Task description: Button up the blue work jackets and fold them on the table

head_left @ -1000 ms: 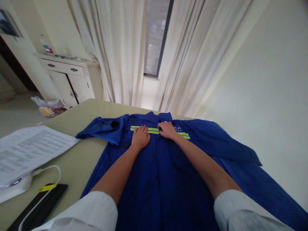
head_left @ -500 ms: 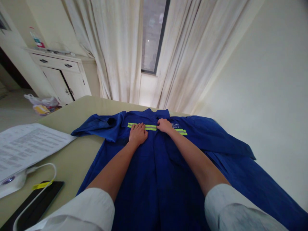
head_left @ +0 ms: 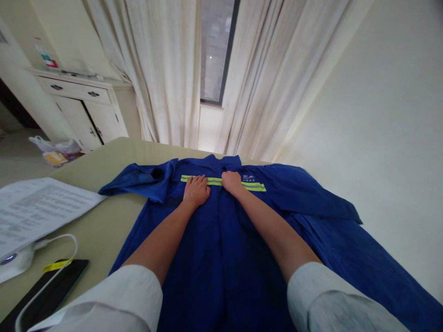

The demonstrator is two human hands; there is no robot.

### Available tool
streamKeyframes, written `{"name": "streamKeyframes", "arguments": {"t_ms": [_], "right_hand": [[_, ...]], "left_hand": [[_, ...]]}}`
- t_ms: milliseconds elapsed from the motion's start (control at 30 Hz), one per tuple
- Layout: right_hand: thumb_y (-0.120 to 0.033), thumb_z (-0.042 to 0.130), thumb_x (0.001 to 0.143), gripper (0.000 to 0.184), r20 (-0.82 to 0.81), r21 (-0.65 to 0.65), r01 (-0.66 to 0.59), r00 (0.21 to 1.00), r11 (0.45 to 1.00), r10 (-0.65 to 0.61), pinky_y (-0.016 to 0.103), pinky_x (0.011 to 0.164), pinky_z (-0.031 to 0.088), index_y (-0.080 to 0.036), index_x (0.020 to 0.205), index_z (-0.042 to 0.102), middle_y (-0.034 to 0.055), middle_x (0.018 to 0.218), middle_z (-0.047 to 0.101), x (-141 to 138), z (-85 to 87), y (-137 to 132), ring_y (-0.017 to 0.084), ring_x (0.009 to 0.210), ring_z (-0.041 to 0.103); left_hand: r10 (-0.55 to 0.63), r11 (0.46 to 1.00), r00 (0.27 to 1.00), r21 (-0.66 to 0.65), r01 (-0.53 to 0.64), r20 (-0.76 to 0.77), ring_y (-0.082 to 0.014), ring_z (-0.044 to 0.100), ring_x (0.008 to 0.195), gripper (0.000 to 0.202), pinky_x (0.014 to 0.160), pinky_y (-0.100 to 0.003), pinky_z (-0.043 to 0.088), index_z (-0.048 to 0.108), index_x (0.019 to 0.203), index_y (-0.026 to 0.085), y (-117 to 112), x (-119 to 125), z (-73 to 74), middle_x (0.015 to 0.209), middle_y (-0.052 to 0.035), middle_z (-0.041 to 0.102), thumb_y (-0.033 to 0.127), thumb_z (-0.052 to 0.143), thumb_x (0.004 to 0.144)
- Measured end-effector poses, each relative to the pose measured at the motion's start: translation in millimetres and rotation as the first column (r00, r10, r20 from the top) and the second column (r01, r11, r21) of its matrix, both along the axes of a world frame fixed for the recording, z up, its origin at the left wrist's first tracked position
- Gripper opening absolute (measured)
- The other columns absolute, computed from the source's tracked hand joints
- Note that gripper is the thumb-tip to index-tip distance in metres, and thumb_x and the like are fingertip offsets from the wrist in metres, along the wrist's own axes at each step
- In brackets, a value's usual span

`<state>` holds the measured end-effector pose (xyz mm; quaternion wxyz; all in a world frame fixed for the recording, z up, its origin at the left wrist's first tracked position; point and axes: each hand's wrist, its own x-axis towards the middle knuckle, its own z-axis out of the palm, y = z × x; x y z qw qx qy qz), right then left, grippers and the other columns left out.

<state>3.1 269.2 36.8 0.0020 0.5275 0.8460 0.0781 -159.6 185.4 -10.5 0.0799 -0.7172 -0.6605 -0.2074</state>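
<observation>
Blue work jacket (head_left: 221, 258) is reaching the table's (head_left: 104, 230) far edge; left hand (head_left: 196, 190) pressing flat, fingers together, right hand (head_left: 231, 181) curling (grip unclear).

Pale grey-white sleeves (head_left: 128, 295) bunched near the elbows; forearms, left hand (head_left: 195, 190) and right hand (head_left: 231, 181) bare.

The blue shirt (head_left: 221, 258) lies spread out on the table (head_left: 110, 216), front side up, with its collar at the far end. Two bright yellow-green stripes (head_left: 254, 186) run across its chest. The left sleeve (head_left: 138, 180) is bunched up. The right sleeve (head_left: 311, 198) spreads out sideways.
</observation>
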Motion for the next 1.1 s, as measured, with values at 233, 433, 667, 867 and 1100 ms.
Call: {"name": "streamKeyframes", "arguments": {"t_ms": [233,433,667,867,1100], "right_hand": [[-0.01,0.033,0.105,0.04,0.064,0.1,-0.132,0.99,0.986,0.126,0.042,0.095,0.043,-0.005,0.127,0.066,0.0268,0.128,0.064,9,-7.6,-5,0.033,0.12,0.056],[-0.014,0.031,0.107,0.04,0.149,0.11,-0.318,0.942,0.942,0.3,0.043,0.1,0.039,-0.01,0.126,0.065,0.0217,0.132,0.062,26,1.3,-2,0.033,0.124,0.048],[-0.018,0.031,0.109,0.038,0.243,0.047,-0.556,0.812,0.83,0.531,0.041,0.107,0.037,-0.013,0.123,0.066,0.018,0.131,0.063,43,15.8,-7,0.03,0.126,0.049],[-0.019,0.039,0.107,0.032,0.12,-0.053,-0.233,0.964,0.971,0.238,0.038,0.1,0.047,-0.012,0.126,0.064,0.0183,0.128,0.065,33,9.9,-25,0.028,0.119,0.062],[-0.027,0.054,0.104,0.027,0.04,-0.089,-0.105,0.993,0.99,0.109,0.034,0.093,0.054,-0.016,0.12,0.072,0.0168,0.125,0.07,23,13.3,-26,0.027,0.115,0.069]], "left_hand": [[-0.018,1.0,1.0,-0.023,0.019,0.015,-0.031,0.056,0.137,0.045,0.119,-0.05,0.034,0.068,0.136,0.019,1,0,1.6,0.151,-0.0117,0.062,0.027,0.045,0.098],[-0.134,0.989,0.991,-0.069,0.134,0.001,-0.0274,0.055,0.138,0.05,0.115,-0.049,0.038,0.063,0.144,0.029,2,-2,2.6,0.156,-0.0036,0.058,0.023,0.042,0.099],[-0.134,0.986,0.991,-0.1,0.135,0.015,-0.031,0.054,0.139,0.052,0.114,-0.054,0.038,0.062,0.147,0.032,4,-1,0.5,0.154,-0.0052,0.061,0.024,0.041,0.1],[-0.215,0.966,0.976,-0.15,0.209,-0.021,-0.0331,0.046,0.148,0.057,0.115,-0.061,0.036,0.057,0.151,0.037,6,-3,3.3,0.162,-0.004,0.052,0.019,0.038,0.101],[-0.179,0.963,0.983,-0.211,0.168,-0.037,-0.0322,0.07,0.116,0.038,0.104,-0.049,0.05,0.077,0.116,0.02,32,22,21.5,0.118,-0.0166,0.077,0.019,0.043,0.098]]}}
